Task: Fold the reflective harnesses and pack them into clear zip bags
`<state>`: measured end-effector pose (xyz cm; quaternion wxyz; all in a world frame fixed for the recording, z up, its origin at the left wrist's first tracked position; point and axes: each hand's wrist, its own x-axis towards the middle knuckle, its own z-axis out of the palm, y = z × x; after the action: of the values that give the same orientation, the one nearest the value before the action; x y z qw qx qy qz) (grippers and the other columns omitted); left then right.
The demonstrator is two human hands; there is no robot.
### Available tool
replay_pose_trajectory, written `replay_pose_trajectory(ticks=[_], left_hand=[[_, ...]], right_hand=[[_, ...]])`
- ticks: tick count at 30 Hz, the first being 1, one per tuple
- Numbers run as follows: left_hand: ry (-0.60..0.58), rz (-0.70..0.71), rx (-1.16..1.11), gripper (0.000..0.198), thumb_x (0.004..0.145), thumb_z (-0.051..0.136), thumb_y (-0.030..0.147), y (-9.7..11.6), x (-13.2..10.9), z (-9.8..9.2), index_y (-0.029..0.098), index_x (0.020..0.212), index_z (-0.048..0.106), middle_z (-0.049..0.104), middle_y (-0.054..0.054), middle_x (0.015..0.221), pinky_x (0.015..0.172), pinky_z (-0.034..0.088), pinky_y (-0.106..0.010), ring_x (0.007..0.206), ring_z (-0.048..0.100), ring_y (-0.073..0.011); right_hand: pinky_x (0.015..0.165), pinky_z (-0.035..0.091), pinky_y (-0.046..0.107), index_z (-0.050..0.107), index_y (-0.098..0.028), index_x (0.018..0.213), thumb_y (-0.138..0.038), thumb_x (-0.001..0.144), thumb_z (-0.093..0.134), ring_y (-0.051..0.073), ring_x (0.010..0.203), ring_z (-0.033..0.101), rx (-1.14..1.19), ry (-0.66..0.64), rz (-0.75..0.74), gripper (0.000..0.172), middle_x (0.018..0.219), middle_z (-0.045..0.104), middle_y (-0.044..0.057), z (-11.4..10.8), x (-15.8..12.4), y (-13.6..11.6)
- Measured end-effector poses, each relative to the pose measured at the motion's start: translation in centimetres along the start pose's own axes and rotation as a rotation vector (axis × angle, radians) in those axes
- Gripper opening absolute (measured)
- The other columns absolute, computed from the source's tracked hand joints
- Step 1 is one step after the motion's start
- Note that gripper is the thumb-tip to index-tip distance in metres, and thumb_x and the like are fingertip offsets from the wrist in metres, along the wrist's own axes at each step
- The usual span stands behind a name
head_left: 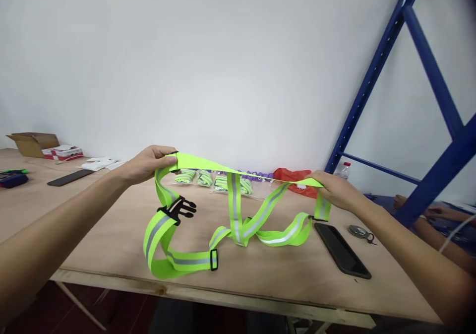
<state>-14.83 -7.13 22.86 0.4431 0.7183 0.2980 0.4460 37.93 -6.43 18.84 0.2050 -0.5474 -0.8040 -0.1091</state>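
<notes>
Stretched between my two hands is a neon yellow-green reflective harness (234,210) with grey stripes, its loops hanging over the wooden table. My left hand (154,160) pinches one end of the top strap, close to a black slider. My right hand (330,187) is closed on the other end of that strap. Below the left hand dangles a black side-release buckle half (177,210), its prongs pointing right and joined to nothing. A black slider (213,259) shows on the lower left loop. Part of the right end is hidden behind my right hand.
Along the wall lie bagged folded harnesses (204,177), purple items (256,175) and a red bag (293,177). A phone (342,249) and a round metal object (359,232) lie right. A cardboard box (33,144) stands left. Beyond a blue metal frame (372,76), another person's hands (431,212) show.
</notes>
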Motion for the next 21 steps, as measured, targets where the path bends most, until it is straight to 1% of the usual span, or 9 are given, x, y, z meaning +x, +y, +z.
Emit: replay_pose_trajectory(ticks=[2, 4, 7, 9, 12, 14, 16, 18, 21], left_hand=[[-0.001, -0.008, -0.135, 0.035, 0.062, 0.089, 0.044, -0.7, 0.3, 0.3, 0.015, 0.071, 0.072, 0.064, -0.008, 0.058, 0.048, 0.049, -0.028, 0.052, 0.061, -0.0208], [-0.04, 0.009, -0.205, 0.036, 0.061, 0.09, 0.045, -1.2, 0.6, 0.6, 0.017, 0.071, 0.071, 0.063, -0.006, 0.054, 0.051, 0.052, -0.031, 0.05, 0.06, -0.0203], [-0.138, 0.017, -0.264, 0.032, 0.067, 0.088, 0.044, -1.5, 0.9, 0.6, 0.019, 0.071, 0.068, 0.061, -0.004, 0.051, 0.054, 0.054, -0.034, 0.046, 0.059, -0.0189], [-0.21, -0.012, -0.292, 0.029, 0.072, 0.085, 0.042, -1.6, 0.9, 0.4, 0.019, 0.076, 0.068, 0.06, -0.002, 0.049, 0.052, 0.053, -0.033, 0.041, 0.056, -0.0167], [-0.321, -0.09, -0.327, 0.022, 0.082, 0.078, 0.038, -1.8, 0.7, -0.2, 0.019, 0.088, 0.068, 0.056, 0.001, 0.044, 0.045, 0.048, -0.028, 0.03, 0.047, -0.0113], [-0.36, -0.128, -0.324, 0.02, 0.086, 0.074, 0.036, -2.0, 0.7, -0.6, 0.018, 0.091, 0.067, 0.052, 0.003, 0.041, 0.043, 0.044, -0.027, 0.027, 0.04, -0.0087], [-0.361, -0.14, -0.273, 0.024, 0.083, 0.076, 0.04, -2.1, 0.8, -1.0, 0.019, 0.09, 0.066, 0.048, 0.004, 0.041, 0.043, 0.041, -0.026, 0.029, 0.036, -0.0077], [-0.337, -0.162, -0.138, 0.033, 0.076, 0.081, 0.044, -2.1, 0.8, -1.2, 0.021, 0.092, 0.064, 0.045, 0.007, 0.042, 0.041, 0.035, -0.024, 0.032, 0.035, -0.008], [-0.27, -0.219, 0.235, 0.048, 0.071, 0.082, 0.045, -1.8, 0.8, -1.1, 0.023, 0.106, 0.057, 0.047, 0.008, 0.05, 0.042, 0.029, -0.021, 0.039, 0.04, -0.0097]], right_hand=[[0.07, 0.048, 0.032, 0.073, -0.024, 0.093, -0.029, 0.084, 0.045, 0.026, 0.087, 0.067, 0.063, -0.022, -0.022, 0.029, 0.101, 0.073, 0.008, 0.2, 0.3, 0.1], [0.071, 0.048, 0.034, 0.074, -0.023, 0.087, -0.031, 0.084, 0.047, 0.027, 0.085, 0.067, 0.11, -0.043, 0.007, 0.028, 0.095, 0.073, 0.009, 0.3, 0.7, -0.1], [0.066, 0.046, 0.033, 0.076, -0.023, 0.086, -0.037, 0.082, 0.053, 0.026, 0.077, 0.065, 0.204, -0.053, 0.107, 0.027, 0.086, 0.075, 0.007, 0.3, 1.1, -0.6], [0.059, 0.043, 0.031, 0.077, -0.022, 0.088, -0.043, 0.081, 0.057, 0.024, 0.071, 0.063, 0.257, -0.06, 0.167, 0.03, 0.082, 0.076, 0.007, 0.2, 1.1, -0.9], [0.053, 0.037, 0.029, 0.078, -0.021, 0.087, -0.052, 0.079, 0.061, 0.02, 0.061, 0.056, 0.304, -0.077, 0.203, 0.036, 0.07, 0.072, 0.005, 0.0, 1.1, -1.4], [0.051, 0.034, 0.028, 0.077, -0.02, 0.082, -0.057, 0.079, 0.061, 0.017, 0.055, 0.051, 0.346, -0.108, 0.2, 0.041, 0.061, 0.066, 0.003, -0.2, 1.1, -1.6], [0.05, 0.033, 0.027, 0.076, -0.019, 0.08, -0.062, 0.078, 0.061, 0.015, 0.052, 0.047, 0.411, -0.147, 0.215, 0.046, 0.057, 0.061, 0.001, -0.3, 1.2, -1.6], [0.05, 0.033, 0.027, 0.075, -0.018, 0.081, -0.065, 0.076, 0.062, 0.015, 0.052, 0.047, 0.48, -0.158, 0.267, 0.049, 0.058, 0.061, 0.001, -0.3, 1.2, -1.4], [0.052, 0.037, 0.026, 0.072, -0.019, 0.078, -0.067, 0.068, 0.07, 0.016, 0.057, 0.051, 0.543, -0.152, 0.35, 0.048, 0.063, 0.064, 0.002, -0.1, 1.3, -0.8]])
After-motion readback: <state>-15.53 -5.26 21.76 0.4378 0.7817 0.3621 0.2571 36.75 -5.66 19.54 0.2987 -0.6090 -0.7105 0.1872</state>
